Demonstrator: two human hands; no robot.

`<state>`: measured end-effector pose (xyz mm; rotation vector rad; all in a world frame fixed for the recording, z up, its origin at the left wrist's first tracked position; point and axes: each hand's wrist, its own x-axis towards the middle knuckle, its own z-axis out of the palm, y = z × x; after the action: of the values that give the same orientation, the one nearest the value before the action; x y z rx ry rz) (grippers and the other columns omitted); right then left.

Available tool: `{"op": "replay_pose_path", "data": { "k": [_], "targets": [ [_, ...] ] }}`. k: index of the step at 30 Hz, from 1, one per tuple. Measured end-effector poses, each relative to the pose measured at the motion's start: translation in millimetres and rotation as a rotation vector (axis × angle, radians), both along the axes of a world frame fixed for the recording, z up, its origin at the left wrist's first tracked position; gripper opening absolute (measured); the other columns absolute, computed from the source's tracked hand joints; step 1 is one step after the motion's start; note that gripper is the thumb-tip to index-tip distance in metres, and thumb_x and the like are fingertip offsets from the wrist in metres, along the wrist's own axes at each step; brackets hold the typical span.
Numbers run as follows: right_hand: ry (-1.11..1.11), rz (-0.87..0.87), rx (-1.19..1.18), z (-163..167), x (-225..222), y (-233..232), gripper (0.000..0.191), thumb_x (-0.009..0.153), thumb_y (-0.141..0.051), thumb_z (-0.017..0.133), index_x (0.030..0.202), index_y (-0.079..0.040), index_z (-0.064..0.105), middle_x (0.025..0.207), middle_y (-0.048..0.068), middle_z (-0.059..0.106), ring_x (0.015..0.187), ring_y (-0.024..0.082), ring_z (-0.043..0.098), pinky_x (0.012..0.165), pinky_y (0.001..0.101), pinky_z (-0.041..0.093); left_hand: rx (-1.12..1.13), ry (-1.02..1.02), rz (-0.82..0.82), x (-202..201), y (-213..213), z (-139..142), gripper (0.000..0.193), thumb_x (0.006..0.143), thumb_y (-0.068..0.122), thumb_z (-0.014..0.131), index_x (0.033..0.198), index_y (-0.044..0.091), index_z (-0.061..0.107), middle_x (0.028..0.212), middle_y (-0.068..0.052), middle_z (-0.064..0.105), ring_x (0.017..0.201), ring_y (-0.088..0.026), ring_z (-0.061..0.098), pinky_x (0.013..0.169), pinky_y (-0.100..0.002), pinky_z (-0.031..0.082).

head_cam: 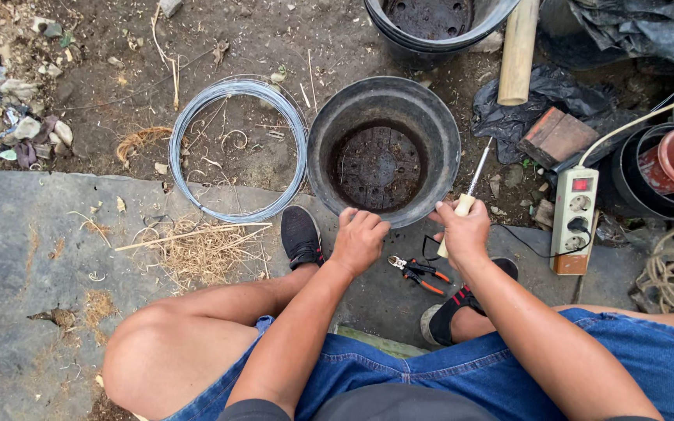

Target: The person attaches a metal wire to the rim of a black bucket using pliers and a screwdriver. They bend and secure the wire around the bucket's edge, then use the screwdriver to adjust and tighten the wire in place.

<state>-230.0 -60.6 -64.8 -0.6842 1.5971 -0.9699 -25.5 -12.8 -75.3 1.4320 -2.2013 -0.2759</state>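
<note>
Head view: the seated person's left hand (359, 240) rests with fingers curled over the near rim of a black plastic pot (384, 150), which stands upright on the ground between the knees, its perforated base visible inside. The right hand (466, 231) is clamped around the pale handle of a screwdriver-like tool (470, 187), whose metal shaft slants up along the pot's right outer wall. A coil of grey wire (237, 148) lies just left of the pot, orange-handled pliers (419, 273) lie on the slab between the feet, and a power strip (575, 220) lies to the right.
</note>
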Motion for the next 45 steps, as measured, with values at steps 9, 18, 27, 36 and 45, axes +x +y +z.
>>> {"op": "replay_pose_path", "data": {
  "k": [9, 18, 27, 36, 45],
  "targets": [
    [-0.015, -0.031, -0.060, -1.5, -2.2, -4.3, 0.035, 0.091, -0.008, 0.072, 0.109, -0.003, 0.043, 0.104, 0.011, 0.067, 0.088, 0.023, 0.077, 0.044, 0.0279, 0.053, -0.007, 0.174, -0.074, 8.3, -16.4, 3.0, 0.027, 0.069, -0.002, 0.069, 0.092, 0.011, 0.065, 0.090, -0.003, 0.061, 0.096, -0.025, 0.063, 0.100, -0.045, 0.040],
    [0.021, -0.020, -0.055, -5.0, -4.7, -9.0, 0.035, 0.091, -0.008, 0.072, 0.109, -0.004, 0.043, 0.106, 0.012, 0.066, 0.087, 0.023, 0.077, 0.044, 0.0279, 0.053, 0.004, 0.152, -0.061, 6.1, -15.2, -2.8, 0.017, 0.082, 0.007, 0.074, 0.097, 0.012, 0.067, 0.090, -0.002, 0.062, 0.090, -0.023, 0.062, 0.090, -0.041, 0.040],
    [-0.013, -0.028, -0.050, -4.7, -3.1, -10.9, 0.035, 0.090, -0.008, 0.072, 0.107, -0.004, 0.042, 0.105, 0.013, 0.066, 0.087, 0.024, 0.077, 0.043, 0.0281, 0.053, -0.079, 0.124, -0.008, 0.8, -19.6, 1.2, 0.014, 0.082, 0.011, 0.076, 0.093, 0.012, 0.066, 0.086, 0.000, 0.061, 0.084, -0.021, 0.060, 0.083, -0.041, 0.038],
    [-0.116, 0.117, -0.015, 27.2, -3.1, 1.4, 0.024, 0.103, -0.022, 0.046, 0.117, -0.003, 0.045, 0.094, 0.009, 0.068, 0.064, 0.014, 0.065, 0.046, 0.0268, 0.051, 0.029, 0.207, 0.079, 28.4, -67.3, 30.0, 0.007, 0.088, 0.014, 0.076, 0.092, 0.017, 0.071, 0.086, 0.003, 0.067, 0.084, -0.018, 0.062, 0.084, -0.039, 0.032],
    [-0.035, 0.496, 0.159, 63.3, 16.8, 42.8, 0.029, 0.102, -0.025, 0.049, 0.121, -0.003, 0.049, 0.082, 0.005, 0.061, 0.061, 0.012, 0.059, 0.051, 0.0292, 0.051, 0.111, 0.335, 0.162, 52.8, -91.5, 42.1, 0.009, 0.088, 0.015, 0.077, 0.097, 0.017, 0.074, 0.097, 0.002, 0.076, 0.093, -0.016, 0.066, 0.090, -0.038, 0.032]
  ]
}}
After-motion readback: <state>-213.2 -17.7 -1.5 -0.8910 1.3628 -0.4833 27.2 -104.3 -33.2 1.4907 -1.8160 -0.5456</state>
